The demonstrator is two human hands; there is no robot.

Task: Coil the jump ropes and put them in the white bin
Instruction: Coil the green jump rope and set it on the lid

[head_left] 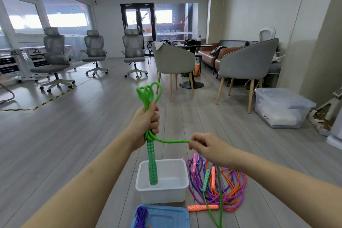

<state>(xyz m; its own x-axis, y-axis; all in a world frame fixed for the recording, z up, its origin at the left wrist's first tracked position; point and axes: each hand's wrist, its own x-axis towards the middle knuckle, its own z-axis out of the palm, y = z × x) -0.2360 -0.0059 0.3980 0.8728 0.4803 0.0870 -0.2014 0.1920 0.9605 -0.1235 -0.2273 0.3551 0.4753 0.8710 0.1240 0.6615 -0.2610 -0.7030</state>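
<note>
The green jump rope is held up in the air above the floor, folded into a bundle of loops that stick out above the left hand. That hand has its fingers curled tight round the bundle, and one green patterned handle hangs straight down from under the fist, its lower end in front of the white bin's opening. A few turns of cord wrap round the bundle just above the handle, and from there a strand runs sideways to the right hand, which pinches it between thumb and fingertips. More green cord drops from the right hand down to the floor, where the rope's second green handle lies.

The white bin stands on the floor directly below the hands. Just to its right lies a tangled pile of purple and orange jump ropes, with pink, purple and orange handles among them. In front of the bin lies a blue lid with a coiled purple rope on its left edge.

Farther off, near the right wall, is a clear lidded storage box.
</note>
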